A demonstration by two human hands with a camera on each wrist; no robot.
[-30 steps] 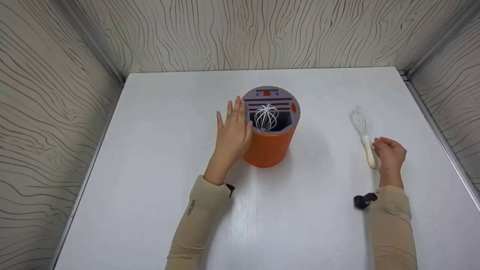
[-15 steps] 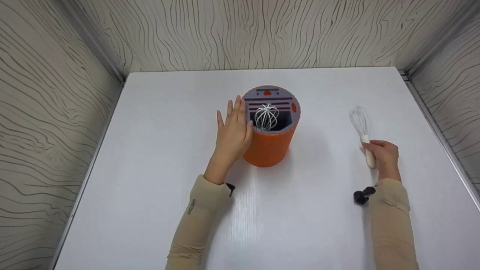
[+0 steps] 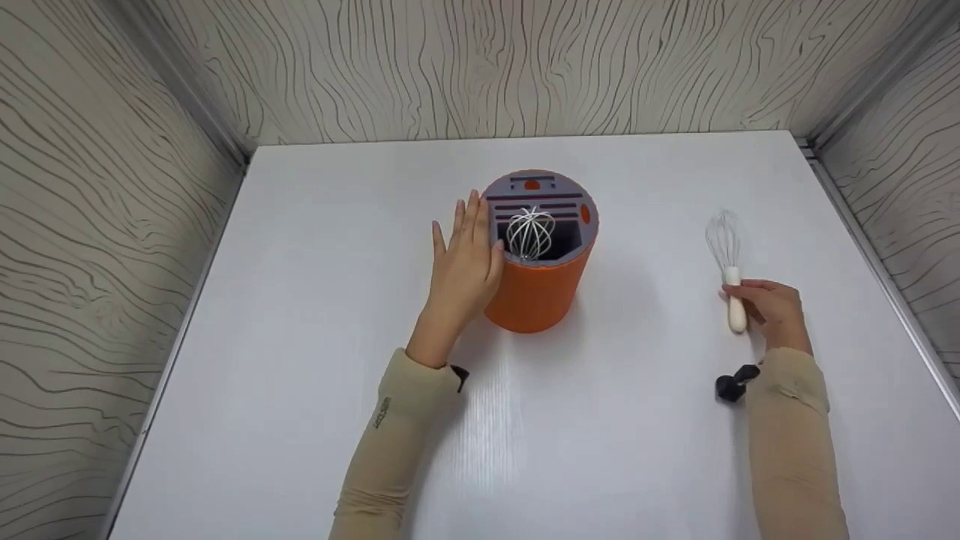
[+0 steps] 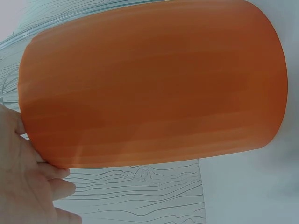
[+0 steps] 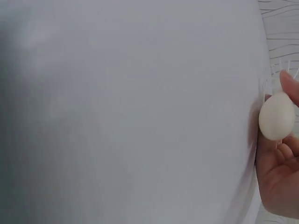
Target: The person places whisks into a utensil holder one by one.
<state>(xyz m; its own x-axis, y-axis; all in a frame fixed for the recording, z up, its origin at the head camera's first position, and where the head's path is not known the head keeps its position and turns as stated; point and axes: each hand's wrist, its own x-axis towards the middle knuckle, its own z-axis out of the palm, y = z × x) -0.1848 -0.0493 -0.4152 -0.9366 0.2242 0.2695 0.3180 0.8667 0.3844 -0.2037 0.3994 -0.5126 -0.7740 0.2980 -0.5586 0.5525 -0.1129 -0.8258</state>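
Observation:
An orange knife block (image 3: 534, 300) with a grey slotted top stands upright on the table. My left hand (image 3: 463, 274) rests against its left side near the rim, fingers straight. From the large opening in the top rises the wire head of a whisk (image 3: 531, 234); its handle is hidden inside. On the right, my right hand (image 3: 776, 309) pinches the cream handle of a second whisk (image 3: 737, 311) between thumb and fingers, its wires pointing to the back. In the right wrist view the rounded handle end (image 5: 277, 116) faces the camera.
The white table (image 3: 360, 225) is bounded by wood-grain panels (image 3: 480, 67) at the back and both sides, with metal rails along the side edges. Thin slots and a round orange-lined hole are cut in the block's top.
My right hand has moved from beside the second whisk to pinching its handle, and the whisk has shifted slightly and turned straighter. The left hand stays at the block.

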